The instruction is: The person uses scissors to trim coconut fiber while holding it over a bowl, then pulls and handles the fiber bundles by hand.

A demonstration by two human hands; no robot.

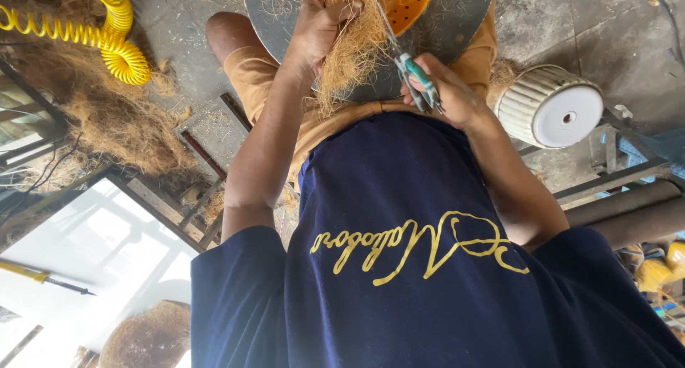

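Up at ten o'clock, a yellow coiled hose [107,36] loops over loose brown fibre [121,118] heaped on the concrete floor [571,26]. Further right, at twelve o'clock, the left hand [317,26] is clenched around a tuft of coconut fibre [357,43]; its strands hang with their long axis running roughly twelve to six, fraying out toward the lap. The tuft lies against a grey round disc [457,26], behind which part of an orange perforated pot [414,4] shows, its top cut off by the frame edge. Just right of the tuft, the right hand [446,90] grips green-handled scissors [414,72], blades pointing toward eleven o'clock into the fibre; the blade tips are hard to make out among the strands. At two o'clock a white ribbed pot [549,108] lies on its side, its base with a centre hole facing the camera. A navy shirt [428,282] with yellow script fills the lower frame.
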